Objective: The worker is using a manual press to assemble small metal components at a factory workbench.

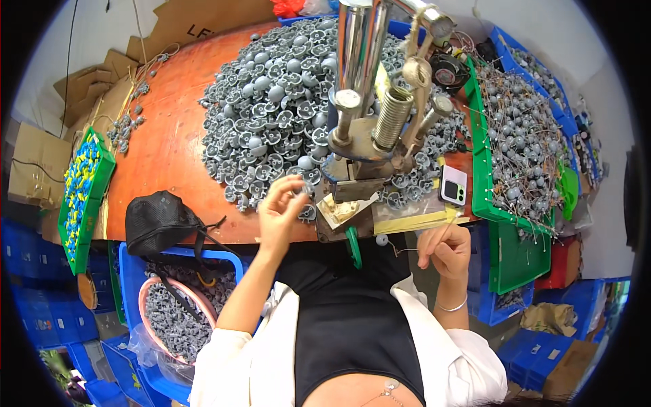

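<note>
Two bare hands were present at the front of the orange worktop (163,102); the left hand (275,216), centre, had bent fingers at a grey cup-shaped part (306,187), whether clamped on it could not be told; the right hand (445,249), right of centre, had fingers clamped on a thin wire (408,250), a grey ball (382,240) at its left end; one metal press (359,146) stood upper centre, beside a grey heap (271,102); one green tray (481,173) lay upper right.
</note>
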Tool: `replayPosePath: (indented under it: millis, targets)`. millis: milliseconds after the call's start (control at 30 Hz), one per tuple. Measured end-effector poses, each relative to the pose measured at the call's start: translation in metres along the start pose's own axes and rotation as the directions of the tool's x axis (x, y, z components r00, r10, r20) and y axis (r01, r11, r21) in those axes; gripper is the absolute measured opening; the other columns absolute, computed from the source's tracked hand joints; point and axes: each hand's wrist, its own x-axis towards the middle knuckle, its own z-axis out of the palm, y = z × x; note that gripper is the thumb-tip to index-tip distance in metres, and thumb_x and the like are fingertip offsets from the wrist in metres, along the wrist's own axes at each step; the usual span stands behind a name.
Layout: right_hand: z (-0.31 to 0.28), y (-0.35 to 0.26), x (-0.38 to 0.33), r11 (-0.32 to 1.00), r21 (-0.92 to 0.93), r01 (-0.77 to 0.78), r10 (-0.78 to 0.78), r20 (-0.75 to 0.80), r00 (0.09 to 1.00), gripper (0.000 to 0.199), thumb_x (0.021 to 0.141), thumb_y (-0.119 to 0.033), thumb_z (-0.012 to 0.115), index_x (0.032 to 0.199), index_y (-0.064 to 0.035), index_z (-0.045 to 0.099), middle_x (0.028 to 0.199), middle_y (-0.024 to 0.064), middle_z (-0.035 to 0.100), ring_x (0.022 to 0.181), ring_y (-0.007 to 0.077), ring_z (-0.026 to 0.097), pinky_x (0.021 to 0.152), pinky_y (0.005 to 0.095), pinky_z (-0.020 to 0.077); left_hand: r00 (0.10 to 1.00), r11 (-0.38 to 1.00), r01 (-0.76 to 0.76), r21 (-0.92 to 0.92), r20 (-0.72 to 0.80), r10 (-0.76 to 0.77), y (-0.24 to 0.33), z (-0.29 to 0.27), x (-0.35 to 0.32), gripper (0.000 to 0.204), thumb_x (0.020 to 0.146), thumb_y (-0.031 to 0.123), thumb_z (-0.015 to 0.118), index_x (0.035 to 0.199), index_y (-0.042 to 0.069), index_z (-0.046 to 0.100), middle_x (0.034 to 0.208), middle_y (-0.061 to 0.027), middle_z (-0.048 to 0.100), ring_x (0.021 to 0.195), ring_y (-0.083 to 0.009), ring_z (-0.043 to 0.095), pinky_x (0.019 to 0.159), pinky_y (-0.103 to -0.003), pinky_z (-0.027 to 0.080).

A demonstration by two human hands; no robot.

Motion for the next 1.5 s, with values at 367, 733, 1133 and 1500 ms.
replayPosePath:
  millis: [367, 733, 1133, 1500]
  targets:
    - [0.012, 0.004, 0.002, 1.0, 0.023, -0.002, 0.0, 0.06, 0.998, 0.011, 0.085, 0.001, 0.058, 0.075, 0.0054, 0.056, 0.07, 0.0185, 0.062, 0.057, 0.02, 0.06, 0.048, 0.0257, 0.049, 0.89, 0.631, -0.437, 0.641, 0.206, 0.407, -0.048, 0.041, -0.012, 0.028, 0.066, 0.009, 0.079, 0.086, 0.001, 0.061, 0.089, -0.0115, 0.062, 0.086, -0.0333, 0.057, 0.083, -0.04, 0.043]
    - [0.035, 0.01, 0.01, 0.999, -0.025, -0.028, 0.029, 0.029, 0.999, 0.015, 0.083, -0.002, 0.058, 0.07, 0.0046, 0.055, 0.061, 0.0161, 0.06, 0.048, 0.0197, 0.056, 0.043, 0.026, 0.0427, 0.94, 0.641, -0.316, 0.7, 0.139, 0.311, -0.044, 0.055, -0.017, 0.027, 0.07, 0.016, 0.077, 0.092, 0.005, 0.064, 0.09, -0.0085, 0.062, 0.1, -0.0317, 0.051, 0.088, -0.04, 0.037]
    - [0.041, 0.008, 0.011, 0.985, -0.082, -0.153, 0.158, 0.053, 0.986, 0.006, 0.083, 0.002, 0.06, 0.078, 0.0057, 0.061, 0.07, 0.0137, 0.065, 0.057, 0.0144, 0.06, 0.052, 0.0222, 0.0469, 0.898, 0.547, -0.44, 0.712, 0.355, 0.26, -0.027, 0.033, -0.029, 0.035, 0.079, 0.004, 0.066, 0.11, -0.001, 0.053, 0.114, -0.0208, 0.056, 0.107, -0.0377, 0.051, 0.097, -0.047, 0.038]
    - [0.048, 0.014, 0.02, 0.913, -0.407, -0.039, 0.163, 0.274, 0.948, 0.005, 0.078, -0.001, 0.066, 0.073, -0.0012, 0.065, 0.069, 0.0042, 0.062, 0.066, 0.0151, 0.054, 0.058, 0.0265, 0.0419, 0.91, 0.196, -0.078, 0.977, -0.011, 0.413, -0.016, -0.076, -0.025, 0.024, 0.078, 0.0, 0.063, 0.102, 0.0, 0.061, 0.095, -0.0114, 0.061, 0.089, -0.0289, 0.056, 0.078, -0.037, 0.045]
